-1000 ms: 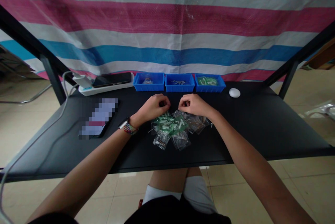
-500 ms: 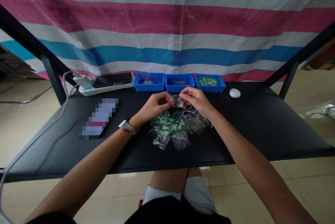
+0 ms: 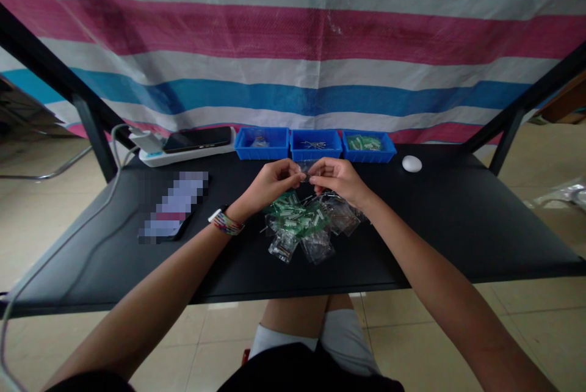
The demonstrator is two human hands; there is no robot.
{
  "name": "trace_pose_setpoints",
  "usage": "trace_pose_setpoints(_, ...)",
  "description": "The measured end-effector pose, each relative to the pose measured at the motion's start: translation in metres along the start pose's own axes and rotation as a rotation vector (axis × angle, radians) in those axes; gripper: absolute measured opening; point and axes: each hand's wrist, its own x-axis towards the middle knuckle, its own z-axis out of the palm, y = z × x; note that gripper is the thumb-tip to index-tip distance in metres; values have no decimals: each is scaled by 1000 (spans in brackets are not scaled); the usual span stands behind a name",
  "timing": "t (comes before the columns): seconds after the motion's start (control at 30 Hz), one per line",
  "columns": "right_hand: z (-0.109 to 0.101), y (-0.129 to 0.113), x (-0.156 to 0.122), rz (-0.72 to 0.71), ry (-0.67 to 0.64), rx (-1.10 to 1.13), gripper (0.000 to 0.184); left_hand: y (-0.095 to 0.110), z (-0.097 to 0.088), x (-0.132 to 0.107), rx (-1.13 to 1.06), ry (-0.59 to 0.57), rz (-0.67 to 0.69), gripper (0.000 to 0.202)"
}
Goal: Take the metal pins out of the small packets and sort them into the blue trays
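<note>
A small clear plastic bag (image 3: 306,166) is pinched between my two hands, above the far side of a pile on the table. My left hand (image 3: 279,179) grips its left side with thumb and fingers closed. On the other side, my right hand (image 3: 336,179) holds it in a similar pinch; what the bag contains is too small to make out. Just below lie green packets with pale pieces (image 3: 297,216). Clear packets (image 3: 284,245) surround them, and thin metal pieces poke out near my right hand.
Three blue bins stand along the back: one with clear packets (image 3: 245,152), one with metal pins (image 3: 300,152), one with green packets (image 3: 387,154). A white rounded object (image 3: 411,164) sits right. Left are a power strip (image 3: 192,156), a black phone (image 3: 201,138) and a blurred phone (image 3: 176,206).
My right hand has shifted slightly down and left, its fingers closer to my left hand. The bag now shows less between them. The pile looks the same.
</note>
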Motion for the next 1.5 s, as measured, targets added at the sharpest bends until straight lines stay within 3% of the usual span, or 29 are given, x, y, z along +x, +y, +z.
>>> trace_pose_setpoints(0.13,-2,-4,-1,-106,112,-74,28,6,-1,-2,94,-2,-48,55)
trace_pose_setpoints(0.27,0,-4,-4,-207,182,-188,19,6,-2,-2,-55,-47,-144,66)
trace_pose_setpoints(0.47,6,-6,-9,-372,177,-368,9,-2,-2,1,-102,-43,-139,43)
trace_pose_setpoints(0.67,6,-2,-7,-217,195,-175,27,2,-1,-1,-79,16,-99,35)
trace_pose_setpoints(0.87,7,-2,-6,-74,111,-4,37,6,-1,-3,-49,68,-59,31)
trace_pose_setpoints(1.0,12,-2,-6,-71,85,14,39,5,-1,-3,-32,92,-60,32)
trace_pose_setpoints(1.27,11,2,-3,-83,150,-36,38,3,0,-2,-75,68,-88,33)
trace_pose_setpoints(1.5,5,1,-2,-44,146,9,39,-1,-4,2,-220,195,-93,26)
